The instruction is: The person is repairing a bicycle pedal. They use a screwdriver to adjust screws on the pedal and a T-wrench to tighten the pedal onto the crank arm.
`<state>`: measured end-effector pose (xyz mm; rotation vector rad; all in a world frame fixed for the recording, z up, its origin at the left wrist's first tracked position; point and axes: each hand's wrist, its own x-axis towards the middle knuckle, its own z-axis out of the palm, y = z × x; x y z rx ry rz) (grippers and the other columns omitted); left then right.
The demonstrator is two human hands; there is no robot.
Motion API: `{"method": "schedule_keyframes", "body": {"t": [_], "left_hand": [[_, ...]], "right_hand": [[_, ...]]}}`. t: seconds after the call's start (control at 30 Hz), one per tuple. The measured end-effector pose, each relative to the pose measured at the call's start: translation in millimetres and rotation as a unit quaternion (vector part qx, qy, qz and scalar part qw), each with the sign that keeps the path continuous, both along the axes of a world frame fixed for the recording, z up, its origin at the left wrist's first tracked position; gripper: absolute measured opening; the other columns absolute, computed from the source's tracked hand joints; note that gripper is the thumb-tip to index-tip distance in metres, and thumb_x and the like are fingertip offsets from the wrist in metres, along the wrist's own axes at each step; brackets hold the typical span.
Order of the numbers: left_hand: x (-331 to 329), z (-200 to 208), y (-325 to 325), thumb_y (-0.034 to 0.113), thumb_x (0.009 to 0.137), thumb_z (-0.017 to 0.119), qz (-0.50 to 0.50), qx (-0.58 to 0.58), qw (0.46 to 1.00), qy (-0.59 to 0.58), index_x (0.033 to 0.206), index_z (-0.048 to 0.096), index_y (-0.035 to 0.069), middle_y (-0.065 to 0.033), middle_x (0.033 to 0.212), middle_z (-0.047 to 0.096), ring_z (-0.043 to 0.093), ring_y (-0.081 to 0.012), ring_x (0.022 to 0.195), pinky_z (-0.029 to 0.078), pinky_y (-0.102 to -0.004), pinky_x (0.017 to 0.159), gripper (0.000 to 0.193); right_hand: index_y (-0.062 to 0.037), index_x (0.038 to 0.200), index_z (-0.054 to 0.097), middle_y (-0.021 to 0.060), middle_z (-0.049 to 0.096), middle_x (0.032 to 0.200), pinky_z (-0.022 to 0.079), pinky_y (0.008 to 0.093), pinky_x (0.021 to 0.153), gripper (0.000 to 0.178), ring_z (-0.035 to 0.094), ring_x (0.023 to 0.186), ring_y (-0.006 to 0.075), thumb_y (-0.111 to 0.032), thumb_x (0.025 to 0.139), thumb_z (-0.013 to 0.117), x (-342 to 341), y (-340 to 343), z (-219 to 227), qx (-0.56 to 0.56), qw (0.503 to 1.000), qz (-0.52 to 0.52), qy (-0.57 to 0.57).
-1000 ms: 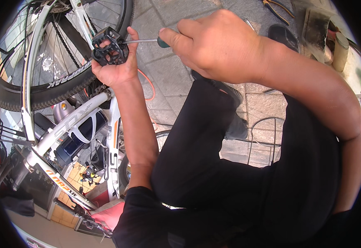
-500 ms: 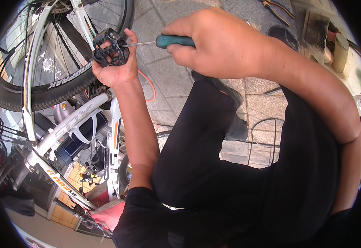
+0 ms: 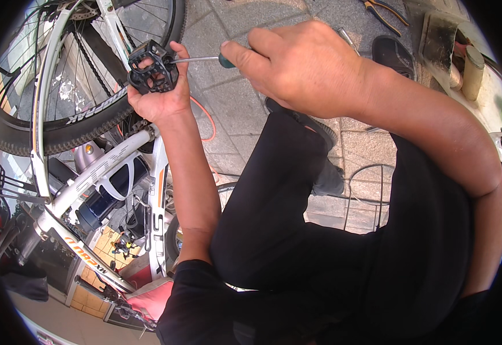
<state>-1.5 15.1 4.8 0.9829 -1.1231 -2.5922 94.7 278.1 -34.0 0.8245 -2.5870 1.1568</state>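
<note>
A black bicycle pedal (image 3: 152, 68) rests in my left hand (image 3: 164, 104), whose fingers wrap around it from behind and below. My right hand (image 3: 311, 66) grips a screwdriver (image 3: 196, 59) by its green handle, most of which the palm and fingers hide. The metal shaft runs leftward, and its tip meets the right side of the pedal; exactly where it enters cannot be made out. Just left of the pedal stands the white bicycle frame (image 3: 94, 168) with its rear wheel.
The bicycle's black tyre (image 3: 84, 123) curves close beside my left hand. Pliers with orange-and-black handles (image 3: 386, 17) lie on the paving at the top right. A thin black cable loop (image 3: 368, 167) is on the ground between my legs. An orange hose (image 3: 212, 118) curls near my left wrist.
My right hand has shifted its grip forward and rolled over the screwdriver, so its knuckles now cover most of the handle. The pedal and left hand stay nearly still.
</note>
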Motion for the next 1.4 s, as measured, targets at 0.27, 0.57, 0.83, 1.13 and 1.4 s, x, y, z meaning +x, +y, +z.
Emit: {"method": "schedule_keyframes", "body": {"t": [0.27, 0.57, 0.83, 1.13, 1.4], "left_hand": [[-0.5, 0.2, -3.2, 0.034, 0.092, 0.042, -0.017, 0.005, 1.000, -0.006, 0.094, 0.065, 0.010, -0.0071, 0.088, 0.068, 0.066, -0.0285, 0.095, 0.047, -0.0720, 0.095, 0.034], [1.8, 2.6, 7.1, 0.034, 0.097, 0.041, -0.024, 0.002, 1.000, -0.005, 0.098, 0.062, 0.006, -0.0100, 0.094, 0.065, 0.061, -0.0279, 0.084, 0.041, -0.0772, 0.096, 0.035], [3.3, 0.5, -0.2, 0.036, 0.094, 0.039, -0.036, 0.020, 0.999, 0.001, 0.090, 0.064, 0.008, -0.0082, 0.091, 0.066, 0.064, -0.0291, 0.098, 0.046, -0.0766, 0.095, 0.038], [0.6, -3.1, -2.0, 0.037, 0.092, 0.041, -0.025, 0.005, 1.000, 0.002, 0.091, 0.065, 0.008, -0.0071, 0.089, 0.066, 0.065, -0.0288, 0.097, 0.047, -0.0752, 0.094, 0.037], [0.2, -2.2, -0.5, 0.035, 0.093, 0.042, -0.013, 0.004, 1.000, 0.001, 0.092, 0.065, 0.008, -0.0067, 0.088, 0.066, 0.065, -0.0300, 0.097, 0.047, -0.0750, 0.095, 0.036]], "right_hand": [[0.0029, 0.128, 0.062, 0.0121, 0.068, 0.092, 0.059, 0.0364, 0.065, 0.055, 0.075, 0.079, 0.0270, -0.009, 0.075, 0.074, 0.1, 1.2, -0.5, 0.023, 0.999, 0.001, 0.032], [0.0003, 0.101, 0.069, 0.0165, 0.070, 0.077, 0.058, 0.0413, 0.062, 0.025, 0.075, 0.074, 0.0291, -0.014, 0.081, 0.070, -5.5, 2.2, 6.8, -0.092, 0.994, -0.002, -0.061], [0.0066, 0.091, 0.070, 0.0282, 0.066, 0.072, 0.057, 0.0455, 0.070, 0.028, 0.071, 0.073, 0.0400, -0.019, 0.086, 0.062, -29.6, 16.2, 28.4, -0.233, 0.876, 0.070, -0.417], [0.0009, 0.107, 0.070, 0.0193, 0.071, 0.088, 0.057, 0.0472, 0.070, 0.026, 0.071, 0.077, 0.0382, -0.016, 0.087, 0.068, -10.1, 0.6, 10.8, -0.145, 0.971, -0.031, -0.185], [-0.0014, 0.103, 0.069, 0.0148, 0.071, 0.088, 0.059, 0.0473, 0.069, 0.023, 0.073, 0.078, 0.0355, -0.020, 0.090, 0.066, -4.9, 2.3, 2.0, -0.080, 0.993, -0.025, -0.079]]}}
